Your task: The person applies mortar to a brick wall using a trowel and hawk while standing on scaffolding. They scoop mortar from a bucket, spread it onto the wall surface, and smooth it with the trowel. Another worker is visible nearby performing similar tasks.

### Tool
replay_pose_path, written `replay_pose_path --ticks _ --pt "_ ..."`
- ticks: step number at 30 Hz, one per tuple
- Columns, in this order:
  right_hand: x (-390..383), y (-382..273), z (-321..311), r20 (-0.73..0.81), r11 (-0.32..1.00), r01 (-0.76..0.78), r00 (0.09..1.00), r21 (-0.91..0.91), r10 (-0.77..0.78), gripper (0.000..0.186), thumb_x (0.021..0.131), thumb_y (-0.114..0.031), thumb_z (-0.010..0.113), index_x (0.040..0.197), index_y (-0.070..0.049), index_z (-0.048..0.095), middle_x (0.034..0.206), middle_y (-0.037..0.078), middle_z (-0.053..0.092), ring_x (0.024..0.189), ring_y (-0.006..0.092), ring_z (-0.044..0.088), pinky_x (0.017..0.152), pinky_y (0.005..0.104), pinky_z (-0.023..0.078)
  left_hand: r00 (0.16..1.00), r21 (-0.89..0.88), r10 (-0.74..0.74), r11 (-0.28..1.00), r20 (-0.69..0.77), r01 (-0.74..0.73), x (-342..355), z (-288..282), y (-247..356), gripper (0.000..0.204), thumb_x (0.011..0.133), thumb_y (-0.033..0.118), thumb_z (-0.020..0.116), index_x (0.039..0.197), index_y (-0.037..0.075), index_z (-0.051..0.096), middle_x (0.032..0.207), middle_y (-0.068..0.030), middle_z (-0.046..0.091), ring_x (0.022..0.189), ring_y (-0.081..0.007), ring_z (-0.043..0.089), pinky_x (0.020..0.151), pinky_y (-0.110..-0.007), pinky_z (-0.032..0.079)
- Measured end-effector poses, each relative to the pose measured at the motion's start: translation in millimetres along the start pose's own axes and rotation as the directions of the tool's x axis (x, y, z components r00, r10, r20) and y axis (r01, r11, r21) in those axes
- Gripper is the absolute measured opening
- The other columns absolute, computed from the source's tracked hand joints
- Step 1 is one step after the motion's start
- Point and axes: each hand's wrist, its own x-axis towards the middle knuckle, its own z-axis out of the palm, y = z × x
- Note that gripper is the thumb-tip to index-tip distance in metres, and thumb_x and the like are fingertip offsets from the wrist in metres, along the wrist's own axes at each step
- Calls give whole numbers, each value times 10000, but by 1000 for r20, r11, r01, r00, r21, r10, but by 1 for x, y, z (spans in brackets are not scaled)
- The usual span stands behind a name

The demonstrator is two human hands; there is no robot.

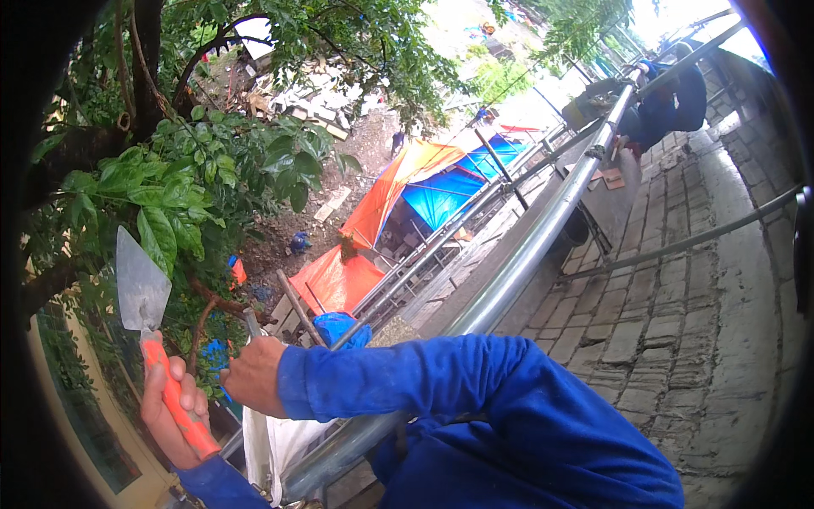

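My left hand (174, 409) is wrapped round the orange handle of a pointed trowel (142, 284), its grey blade upright against the leaves. Just to the right, my right hand (256, 377) is closed in a fist, the blue-sleeved arm reaching across from the right. A short grey stub (252, 322) shows above that fist; I cannot make out what it belongs to or whether it is gripped. Below the fist hangs a white sack or cloth (273, 445).
A steel scaffold tube (543, 254) runs diagonally beside me. Along the right stands a rough brick wall (644, 339). Farther along the scaffold, a person in dark clothes (670, 106) bends over. Tree branches (153, 195) crowd the left; orange and blue tarpaulins (339, 284) lie far below.
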Motion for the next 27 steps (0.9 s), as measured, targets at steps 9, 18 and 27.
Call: replay_pose_path --ticks 9,18,27 --pt "3 2 2 -46 998 -1 999 -59 -2 141 760 -152 601 838 -45 650 707 117 673 677 292 681 565 400 514 1000 -18 -11 1000 -24 11 -3 5 1 501 986 202 445 1438 65 278 866 -25 483 517 -56 470 412 -214 441" --pt "1 6 2 -75 999 -31 997 -31 29 101 712 -146 627 733 -50 652 683 126 664 693 302 676 602 405 517 998 15 -17 1000 -60 18 -2 9 0 460 975 215 471 1397 92 334 814 -13 487 492 -56 461 371 -210 422" --pt "-3 -1 -3 -75 999 -22 997 -31 19 110 701 -155 654 739 -52 655 683 125 665 691 304 676 595 402 517 998 9 -5 1000 -56 5 -4 8 -1 459 969 209 479 1388 81 342 811 -17 492 491 -58 469 373 -212 427"
